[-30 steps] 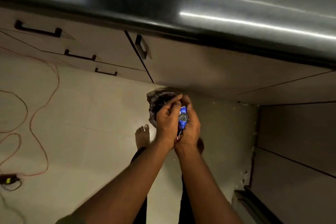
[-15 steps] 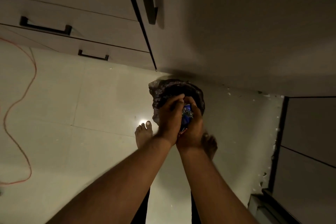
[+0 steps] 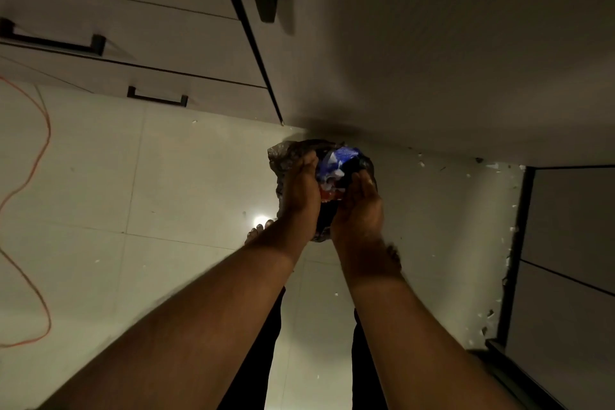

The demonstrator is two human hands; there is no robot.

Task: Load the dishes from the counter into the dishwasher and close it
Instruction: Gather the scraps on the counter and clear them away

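No dishes show in the head view. Both my hands are low over a small bin lined with a black bag that stands on the floor against the cabinet base. Between them is a crumpled blue, white and red wrapper, sitting in the mouth of the bag. My left hand curls its fingers on the wrapper's left side. On the right side, my right hand has its fingers curled against the wrapper. The fingertips of both hands are hidden.
Cabinet fronts with black handles run along the top. A dark tall panel and a dark ledge fill the right side. An orange cable loops over the pale floor tiles at left. White crumbs litter the floor by the panel.
The view has tilted down, so the counter edge is out of frame. My hands have moved lower into the bin and parted slightly, exposing more of the wrapper.
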